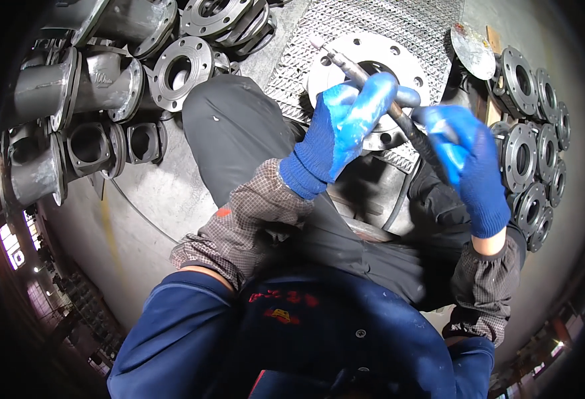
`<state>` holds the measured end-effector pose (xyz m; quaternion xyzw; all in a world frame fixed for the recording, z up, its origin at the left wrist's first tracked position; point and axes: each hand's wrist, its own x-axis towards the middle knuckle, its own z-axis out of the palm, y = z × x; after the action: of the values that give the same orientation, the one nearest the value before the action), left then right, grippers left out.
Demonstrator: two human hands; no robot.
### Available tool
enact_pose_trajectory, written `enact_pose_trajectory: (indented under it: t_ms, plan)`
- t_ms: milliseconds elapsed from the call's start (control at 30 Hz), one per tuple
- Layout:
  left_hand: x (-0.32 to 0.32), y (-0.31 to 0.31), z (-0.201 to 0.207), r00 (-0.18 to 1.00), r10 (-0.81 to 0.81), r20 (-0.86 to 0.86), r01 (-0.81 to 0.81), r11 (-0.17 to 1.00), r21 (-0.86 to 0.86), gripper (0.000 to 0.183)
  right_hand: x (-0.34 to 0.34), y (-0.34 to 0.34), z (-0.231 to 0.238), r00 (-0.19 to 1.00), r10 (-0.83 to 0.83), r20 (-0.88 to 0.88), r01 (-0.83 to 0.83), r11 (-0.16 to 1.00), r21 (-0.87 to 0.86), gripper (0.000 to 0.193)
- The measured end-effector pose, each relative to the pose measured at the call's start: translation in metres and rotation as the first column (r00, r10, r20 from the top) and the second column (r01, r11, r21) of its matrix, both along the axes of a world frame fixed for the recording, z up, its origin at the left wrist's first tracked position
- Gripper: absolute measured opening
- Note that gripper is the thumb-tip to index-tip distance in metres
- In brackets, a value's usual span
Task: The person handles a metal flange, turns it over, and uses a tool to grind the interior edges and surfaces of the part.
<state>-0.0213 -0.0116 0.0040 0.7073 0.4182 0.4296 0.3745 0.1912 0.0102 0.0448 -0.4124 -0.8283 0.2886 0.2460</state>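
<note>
Both hands wear blue coated gloves. My left hand (pixel 359 116) is closed around a slim die grinder (pixel 347 66), a pencil-like tool with a metal nose and a thin tip. The tip points up and left, above the rim of a pale round flange (pixel 399 60) with bolt holes. From my left fist a dark hose-like rear part slants down toward my right hand (pixel 464 143). That hand is beside this dark part, its fingers bent and smeared by motion. Whether it grips the hose cannot be made out.
Under the flange lies a ridged metal plate (pixel 299 56). Grey flanged pipe fittings (pixel 99 83) are stacked at the left. More flanged parts (pixel 522 156) stand in rows at the right, near a stained round disc (pixel 472 52). A thin cable (pixel 139 213) runs across the floor.
</note>
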Motion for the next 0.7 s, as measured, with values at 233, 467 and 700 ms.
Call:
enact_pose_trajectory:
  t_ms: [233, 467, 700]
  plan:
    - [-0.004, -0.029, 0.008, 0.937, -0.056, 0.346, 0.261, 0.77, -0.582, 0.033, -0.038, -0.03, -0.004, 0.878, -0.264, -0.398, -0.324, 0.282, -0.903, 0.029]
    - [0.017, -0.024, -0.02, 0.787, 0.233, 0.571, 0.212, 0.767, -0.606, 0.028, -0.041, -0.033, -0.049, 0.968, -0.167, 0.188, 0.157, 0.985, 0.067, 0.018]
    - [-0.005, 0.022, 0.001, 0.874, 0.287, 0.393, 0.069, 0.727, -0.683, 0.036, -0.016, 0.028, -0.034, 0.919, -0.372, 0.133, 0.38, 0.924, -0.045, 0.021]
